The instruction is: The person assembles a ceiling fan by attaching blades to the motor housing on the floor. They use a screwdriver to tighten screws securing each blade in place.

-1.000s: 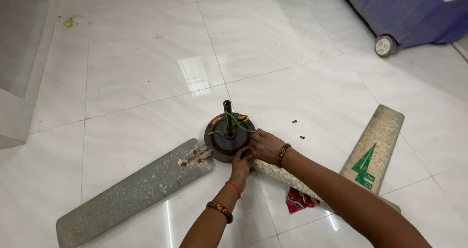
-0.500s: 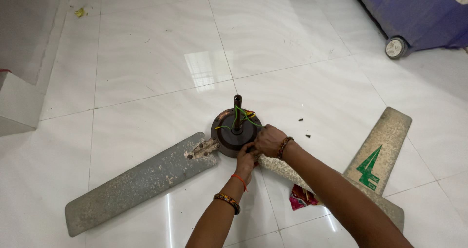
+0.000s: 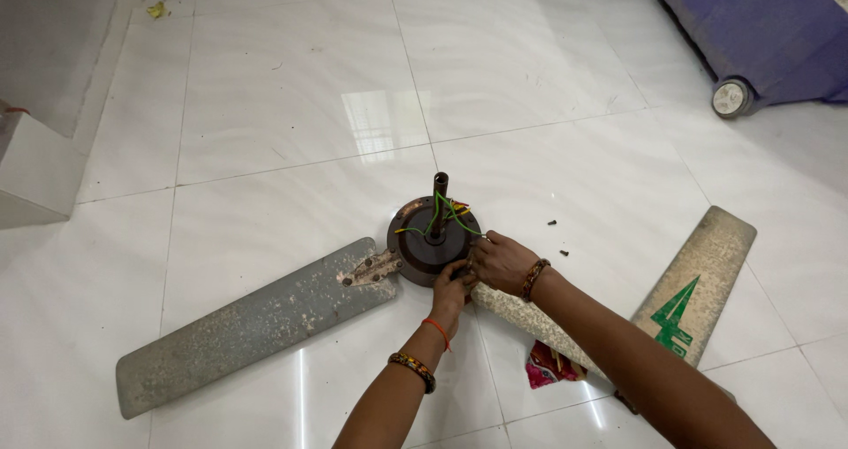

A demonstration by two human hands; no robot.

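We find a ceiling fan motor lying on a glossy white tiled floor, near the middle of the view. The motor is a round, dark brown metal housing with a dull, rusty surface; a short dark shaft stands upright from its centre, and thin green and yellow wires loop loosely around the shaft.

A long grey blade extends from the motor's left side toward the lower left. Its surface is flat, mottled and grimy, and a rusted bracket with bolt heads joins it to the housing. A second blade, speckled and pale, runs from the motor to the lower right, passing beneath the right forearm. A third blade lies detached, well apart to the right, bearing a green painted mark.

The left hand is curled against the motor's lower rim, fingers pressed together; we cannot tell whether it pinches anything. The right hand rests on the rim just beside it, fingers bent and closed on the edge where the second blade meets the housing. Both wrists carry bangles, and the left also a red thread.

Two small dark screws lie on the tile right of the motor. A pink patterned cloth lies under the second blade. A blue wheeled object stands at the upper right.
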